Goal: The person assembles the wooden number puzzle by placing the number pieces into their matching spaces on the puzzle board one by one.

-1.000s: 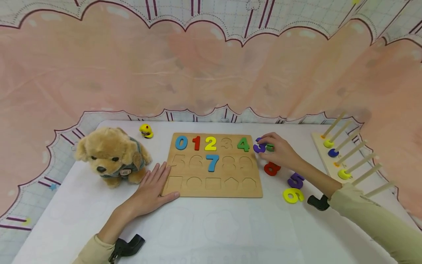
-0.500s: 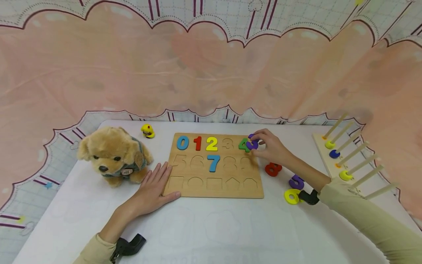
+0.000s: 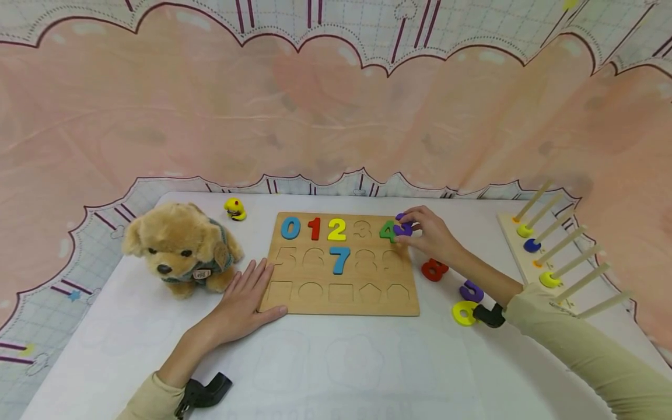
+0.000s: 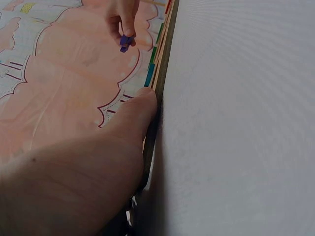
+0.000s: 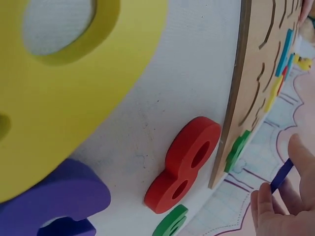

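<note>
My right hand (image 3: 433, 233) pinches a purple number 3 (image 3: 402, 229) between thumb and fingers. In the left wrist view the purple 3 (image 4: 126, 43) is held up clear of the wooden number board (image 3: 304, 300). From the head it overlaps the green 4 (image 3: 387, 231) at the board's right end. My left hand (image 3: 244, 309) lies flat with fingers spread, across the board's left edge. Blue 0 (image 3: 290, 228), red 1 (image 3: 314, 228) and yellow 2 (image 3: 337, 229) sit in the top row, beside an outlined 3 recess. A blue 7 (image 3: 339, 260) sits in the middle row.
Right of the board lie a red 8 (image 3: 434, 269), a purple 5 (image 3: 472, 290), a yellow ring-shaped number (image 3: 464, 313) and a green number (image 5: 171, 222). A peg stand (image 3: 517, 245) is at far right. A plush dog (image 3: 175, 248) and yellow toy (image 3: 234, 209) stand left.
My right hand has carried the purple 3 leftward from beside the board to over the green 4, then stayed nearly still over the last half second. My left hand has kept its place.
</note>
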`<state>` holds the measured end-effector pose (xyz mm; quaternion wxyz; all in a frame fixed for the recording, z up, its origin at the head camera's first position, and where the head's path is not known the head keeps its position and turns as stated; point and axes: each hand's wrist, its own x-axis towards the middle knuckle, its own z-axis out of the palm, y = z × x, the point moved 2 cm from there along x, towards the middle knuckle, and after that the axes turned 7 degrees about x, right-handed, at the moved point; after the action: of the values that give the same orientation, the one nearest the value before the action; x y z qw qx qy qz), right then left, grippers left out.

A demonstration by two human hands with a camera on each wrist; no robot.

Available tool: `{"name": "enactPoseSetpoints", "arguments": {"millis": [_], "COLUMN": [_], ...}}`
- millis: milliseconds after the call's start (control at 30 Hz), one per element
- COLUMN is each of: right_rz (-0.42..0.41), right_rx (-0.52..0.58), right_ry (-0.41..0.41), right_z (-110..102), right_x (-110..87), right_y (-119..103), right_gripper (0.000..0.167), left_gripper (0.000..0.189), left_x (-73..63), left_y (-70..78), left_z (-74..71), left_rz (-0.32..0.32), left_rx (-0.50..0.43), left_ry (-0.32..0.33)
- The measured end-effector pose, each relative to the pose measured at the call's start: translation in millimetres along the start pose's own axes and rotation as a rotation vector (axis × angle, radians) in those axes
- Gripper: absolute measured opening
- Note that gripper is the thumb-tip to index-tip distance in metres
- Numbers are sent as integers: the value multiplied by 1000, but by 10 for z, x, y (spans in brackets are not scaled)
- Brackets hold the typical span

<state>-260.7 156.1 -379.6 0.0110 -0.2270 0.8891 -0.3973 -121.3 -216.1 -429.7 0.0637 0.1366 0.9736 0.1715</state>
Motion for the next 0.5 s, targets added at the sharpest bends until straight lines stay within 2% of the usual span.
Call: {"name": "enactPoseSetpoints", "arguments": {"millis": [333, 500], "right_rz": [10, 3], "right_rx": [14, -12], "right_ry": [-17, -25], "right_z": [38, 41], "right_x": [24, 37], "right_y": [-54, -67], "right_gripper": [44, 46], "left_gripper": [94, 94], "left_x": [0, -2], "left_y": [-7, -8], "left_z": [5, 3], "left_rz": [0, 1], "left_rx": [-1, 0], "left_ry": [-5, -6]}}
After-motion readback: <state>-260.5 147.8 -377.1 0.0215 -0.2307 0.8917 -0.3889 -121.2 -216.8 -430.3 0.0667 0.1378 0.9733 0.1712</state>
